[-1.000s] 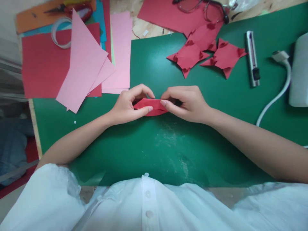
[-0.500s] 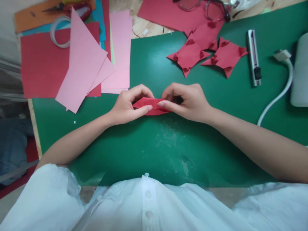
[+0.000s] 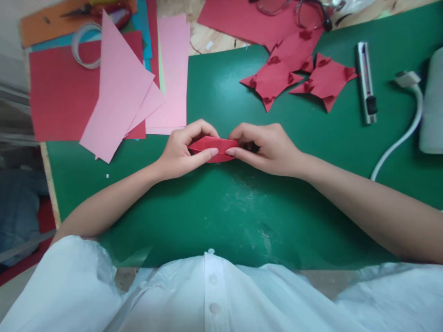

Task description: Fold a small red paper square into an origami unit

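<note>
Between my two hands is a small folded piece of red paper, pointed at its left end. My left hand pinches its left part, thumb on the near side and fingers curled behind. My right hand grips the right part the same way, its thumb tip close to the other thumb. The fingertips behind the paper are partly hidden. Beyond my right hand lie several folded red paper shapes with pointed, curled corners, among them one red shape on the left and another red shape on the right.
Pink paper pieces overlap a red sheet at the left, beside a tape roll and scissors. Glasses rest on red paper at the back. A utility knife and white cable lie right on the green mat.
The red paper has tilted and shifted slightly up and left in my fingers. My right thumb has slid a little left, and its fingers have shifted their hold.
</note>
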Demonstrator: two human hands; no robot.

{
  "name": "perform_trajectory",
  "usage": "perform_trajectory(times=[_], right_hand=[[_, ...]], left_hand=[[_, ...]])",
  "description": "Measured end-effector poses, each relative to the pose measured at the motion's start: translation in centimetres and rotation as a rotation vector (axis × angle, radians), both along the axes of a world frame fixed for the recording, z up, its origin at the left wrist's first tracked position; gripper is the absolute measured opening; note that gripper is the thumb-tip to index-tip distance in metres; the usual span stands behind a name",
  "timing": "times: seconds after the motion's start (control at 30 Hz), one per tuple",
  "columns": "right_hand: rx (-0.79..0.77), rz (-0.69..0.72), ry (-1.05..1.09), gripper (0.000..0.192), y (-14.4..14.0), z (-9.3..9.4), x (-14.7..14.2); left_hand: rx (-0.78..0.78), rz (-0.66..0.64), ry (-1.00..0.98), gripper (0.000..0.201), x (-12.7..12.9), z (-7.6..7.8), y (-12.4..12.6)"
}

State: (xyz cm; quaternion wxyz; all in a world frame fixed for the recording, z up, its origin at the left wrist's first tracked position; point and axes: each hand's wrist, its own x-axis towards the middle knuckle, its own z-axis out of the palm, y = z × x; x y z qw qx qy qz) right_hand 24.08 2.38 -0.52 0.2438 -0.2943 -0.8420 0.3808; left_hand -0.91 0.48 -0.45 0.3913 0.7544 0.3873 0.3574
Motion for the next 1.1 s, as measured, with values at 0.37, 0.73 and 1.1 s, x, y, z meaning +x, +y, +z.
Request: perform_trajectory(times=[0.37, 0.73, 1.1], right_hand=[[0.039, 0.018, 0.008, 0.018, 0.07, -0.17, -0.14], [0.027, 0.004, -0.012, 0.019, 0.04, 0.01, -0.17], [0.028, 0.035, -0.051, 0.021, 0.16, 0.07, -0.22]], left_hand=[[-0.006, 0.001, 0.025, 0.035, 0.02, 0.15, -0.04], [-0.005, -0.006, 0.07, 0.034, -0.01, 0.07, -0.09], [0.034, -0.043, 0.059, 0.028, 0.04, 0.29, 0.03]])
